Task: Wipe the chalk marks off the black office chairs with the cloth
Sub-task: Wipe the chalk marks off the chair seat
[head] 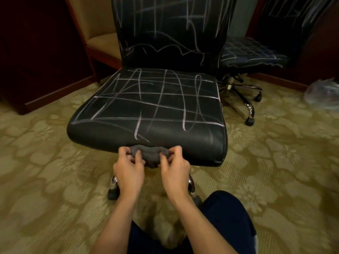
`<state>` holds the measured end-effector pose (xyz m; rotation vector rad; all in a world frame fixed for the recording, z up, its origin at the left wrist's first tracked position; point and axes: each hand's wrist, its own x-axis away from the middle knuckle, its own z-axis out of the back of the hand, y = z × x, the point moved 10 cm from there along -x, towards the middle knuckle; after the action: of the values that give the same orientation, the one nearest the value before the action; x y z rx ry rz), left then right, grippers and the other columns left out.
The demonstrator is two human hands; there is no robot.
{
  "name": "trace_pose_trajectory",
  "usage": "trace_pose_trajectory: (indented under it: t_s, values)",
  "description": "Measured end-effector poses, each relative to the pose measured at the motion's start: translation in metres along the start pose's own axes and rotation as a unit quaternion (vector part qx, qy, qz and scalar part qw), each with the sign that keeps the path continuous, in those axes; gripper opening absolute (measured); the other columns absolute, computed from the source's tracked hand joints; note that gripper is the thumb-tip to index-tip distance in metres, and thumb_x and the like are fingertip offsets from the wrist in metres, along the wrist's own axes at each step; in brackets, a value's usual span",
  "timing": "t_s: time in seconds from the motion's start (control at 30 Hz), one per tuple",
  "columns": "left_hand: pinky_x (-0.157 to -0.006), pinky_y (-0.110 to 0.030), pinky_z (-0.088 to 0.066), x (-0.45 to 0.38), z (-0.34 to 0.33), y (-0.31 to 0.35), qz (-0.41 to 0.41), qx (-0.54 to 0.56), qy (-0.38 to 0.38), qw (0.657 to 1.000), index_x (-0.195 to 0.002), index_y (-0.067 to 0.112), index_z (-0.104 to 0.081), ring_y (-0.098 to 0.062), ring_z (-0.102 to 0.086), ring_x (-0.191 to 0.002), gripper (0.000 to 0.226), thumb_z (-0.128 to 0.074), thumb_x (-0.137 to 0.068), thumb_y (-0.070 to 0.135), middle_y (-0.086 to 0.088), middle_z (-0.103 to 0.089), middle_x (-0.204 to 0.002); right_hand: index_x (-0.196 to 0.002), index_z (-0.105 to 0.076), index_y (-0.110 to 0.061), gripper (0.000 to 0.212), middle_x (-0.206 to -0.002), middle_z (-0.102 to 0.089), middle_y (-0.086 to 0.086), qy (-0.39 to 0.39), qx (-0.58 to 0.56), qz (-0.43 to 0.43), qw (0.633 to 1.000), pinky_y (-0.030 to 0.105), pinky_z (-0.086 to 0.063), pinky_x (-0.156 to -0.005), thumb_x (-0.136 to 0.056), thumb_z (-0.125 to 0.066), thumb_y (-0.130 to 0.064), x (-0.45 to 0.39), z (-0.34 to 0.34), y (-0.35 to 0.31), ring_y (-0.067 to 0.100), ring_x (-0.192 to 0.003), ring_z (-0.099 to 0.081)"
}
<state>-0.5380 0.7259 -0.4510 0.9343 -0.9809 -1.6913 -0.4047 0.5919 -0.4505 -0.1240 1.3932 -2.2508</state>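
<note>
A black office chair [152, 107] stands right in front of me, its seat and backrest crossed with white chalk lines. A second black chair [256, 52], also chalked, stands behind it to the right. A bunched dark grey cloth [149, 155] hangs just in front of the near seat's front edge. My left hand [129, 168] grips its left end and my right hand [174, 166] grips its right end, fingers curled into the fabric. Part of the cloth is hidden behind my fingers.
Patterned green-gold carpet covers the floor. A tan upholstered chair with a wooden frame [102, 43] stands at the back left beside dark wood furniture [36, 61]. A clear plastic bag [322, 92] lies at the right. My dark-trousered knee [227, 217] is at the bottom.
</note>
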Motion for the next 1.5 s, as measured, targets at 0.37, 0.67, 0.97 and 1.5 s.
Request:
trace_pose_trajectory:
  t_s: [0.37,0.67,0.97,1.5]
  values:
    - [-0.066,-0.036,-0.05,0.09,-0.136,0.091,-0.14,-0.067,-0.182,0.971,-0.096,0.029,-0.047,-0.019,-0.067,-0.077,0.015,-0.059,-0.096,0.037,0.001,-0.068,-0.079,-0.093,-0.052,-0.017,0.009,-0.072,-0.06,-0.004,0.223,0.01,-0.125,0.967,0.038,-0.045,-0.065,-0.09,-0.06,-0.014,-0.011,0.166,0.084,0.022,-0.069,-0.06]
    - [-0.067,-0.046,-0.062,0.003,-0.021,-0.003,0.03,0.09,-0.036,0.995,-0.088,0.03,-0.053,-0.013,-0.071,-0.065,0.018,-0.066,-0.095,0.02,-0.001,-0.07,-0.067,-0.102,-0.051,-0.02,0.014,-0.081,-0.068,-0.001,0.068,0.096,0.045,0.992,0.041,-0.056,-0.068,-0.094,-0.057,-0.03,-0.012,0.029,-0.017,0.017,-0.073,-0.068]
    - [-0.073,-0.052,-0.058,-0.076,0.025,-0.003,0.047,-0.002,0.004,0.999,-0.09,0.027,-0.057,-0.025,-0.068,-0.066,0.024,-0.066,-0.083,0.048,0.002,-0.064,-0.06,-0.105,-0.049,-0.022,0.016,-0.088,-0.071,0.003,-0.017,0.087,0.011,0.996,0.045,-0.056,-0.079,-0.095,-0.058,-0.032,-0.028,-0.036,-0.061,0.022,-0.084,-0.069]
    - [-0.071,-0.042,-0.055,-0.048,0.004,0.018,-0.052,-0.169,-0.064,0.982,-0.088,0.032,-0.05,-0.019,-0.065,-0.068,0.017,-0.065,-0.093,0.039,0.01,-0.061,-0.058,-0.103,-0.047,-0.022,0.015,-0.086,-0.068,0.001,-0.015,0.069,-0.041,0.997,0.041,-0.056,-0.079,-0.095,-0.059,-0.027,-0.01,-0.013,-0.025,0.018,-0.081,-0.068]
